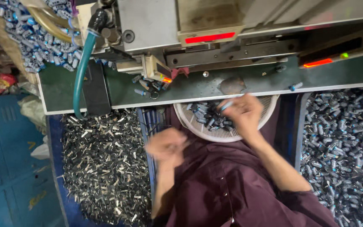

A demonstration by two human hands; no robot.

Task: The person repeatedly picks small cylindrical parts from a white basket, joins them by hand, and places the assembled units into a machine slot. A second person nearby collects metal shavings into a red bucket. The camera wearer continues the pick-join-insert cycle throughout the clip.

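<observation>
The right hand (243, 112) pinches one small blue cylindrical piece (225, 105) at its fingertips, just above the white perforated basket (227, 133) of like pieces on the lap. The left hand (166, 146) is motion-blurred beside the tray of metal clips (106, 168), so I cannot tell whether it is closed on anything. With only a fingertip pinch, the piece could slip and fall among the basket's pieces or under the green bench edge (190, 98), and a hand reaching in quickly could catch on the machine's feed block (150, 67).

The green bench top (127, 90) carries the grey machine (215, 29), a few loose blue cylinders (145, 86) (tiny capacitors, maybe), one stray blue cylinder (295, 86) further right, and a black block (95, 86).
</observation>
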